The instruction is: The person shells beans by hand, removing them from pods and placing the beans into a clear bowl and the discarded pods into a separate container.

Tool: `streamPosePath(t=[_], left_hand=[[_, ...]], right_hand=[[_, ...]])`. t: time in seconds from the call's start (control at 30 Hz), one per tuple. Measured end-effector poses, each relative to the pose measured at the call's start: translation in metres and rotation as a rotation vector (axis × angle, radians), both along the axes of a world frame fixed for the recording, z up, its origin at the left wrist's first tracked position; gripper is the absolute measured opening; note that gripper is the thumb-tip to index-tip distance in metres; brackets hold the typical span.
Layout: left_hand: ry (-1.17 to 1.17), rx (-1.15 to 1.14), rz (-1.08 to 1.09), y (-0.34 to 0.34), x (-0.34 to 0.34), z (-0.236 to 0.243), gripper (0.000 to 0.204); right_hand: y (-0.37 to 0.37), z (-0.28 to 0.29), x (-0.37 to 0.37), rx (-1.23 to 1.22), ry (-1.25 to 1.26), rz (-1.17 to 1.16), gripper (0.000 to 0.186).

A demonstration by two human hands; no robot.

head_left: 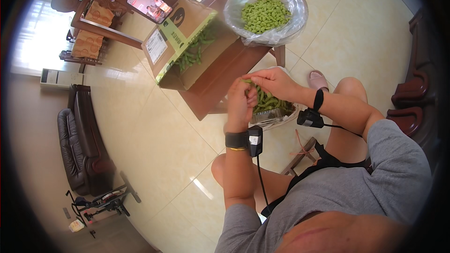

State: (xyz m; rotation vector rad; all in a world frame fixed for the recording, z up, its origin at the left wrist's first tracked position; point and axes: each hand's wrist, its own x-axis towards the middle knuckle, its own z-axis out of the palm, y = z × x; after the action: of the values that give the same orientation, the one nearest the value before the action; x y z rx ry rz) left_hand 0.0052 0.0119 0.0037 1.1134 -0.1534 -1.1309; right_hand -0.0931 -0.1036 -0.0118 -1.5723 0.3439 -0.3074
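My left hand (241,100) and my right hand (274,84) meet in front of me, fingers closed on a green soybean pod (248,81). Behind and below them lies a pile of pods (267,101) in a clear plastic container (268,117) on the floor. A metal bowl (302,16) lined with a plastic bag holds shelled green beans (263,16) on the wooden bench (208,103). An open cardboard box (157,50) lies on its side on that bench, with more pods (190,57) inside.
A phone (149,4) is propped above the box. A dark leather sofa (79,138) and exercise bike (101,204) are at the left; a carved wooden chair (408,89) is at the right. My knees flank a low stool (300,159) on the tiled floor (164,145).
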Motion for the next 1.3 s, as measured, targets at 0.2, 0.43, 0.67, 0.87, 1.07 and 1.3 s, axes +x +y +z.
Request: streamPosePath(t=[0.2,0.43,0.67,0.87,1.07,1.3], left_hand=[[0.174,-0.099,-0.017,0.005,0.007,-0.007,0.005],[0.131,-0.054,0.017,0.0,0.0,0.0,0.007],[0.161,-0.18,-0.002,0.003,0.003,-0.006,0.007],[0.228,-0.193,0.005,0.004,0.003,-0.005,0.005],[0.178,-0.184,-0.026,0.005,0.003,-0.005,0.007],[0.061,-0.054,0.111,-0.001,-0.011,-0.003,0.011]], right_hand=[[-0.006,-0.007,0.002,-0.357,-0.172,0.015,0.028],[0.003,-0.009,0.001,-0.296,-0.162,0.018,0.033],[0.008,-0.006,0.001,-0.129,-0.142,0.026,0.034],[0.006,-0.007,0.001,-0.071,-0.141,0.067,0.036],[0.006,-0.009,-0.001,-0.135,-0.167,0.071,0.036],[0.009,-0.001,-0.003,-0.183,-0.076,0.069,0.032]])
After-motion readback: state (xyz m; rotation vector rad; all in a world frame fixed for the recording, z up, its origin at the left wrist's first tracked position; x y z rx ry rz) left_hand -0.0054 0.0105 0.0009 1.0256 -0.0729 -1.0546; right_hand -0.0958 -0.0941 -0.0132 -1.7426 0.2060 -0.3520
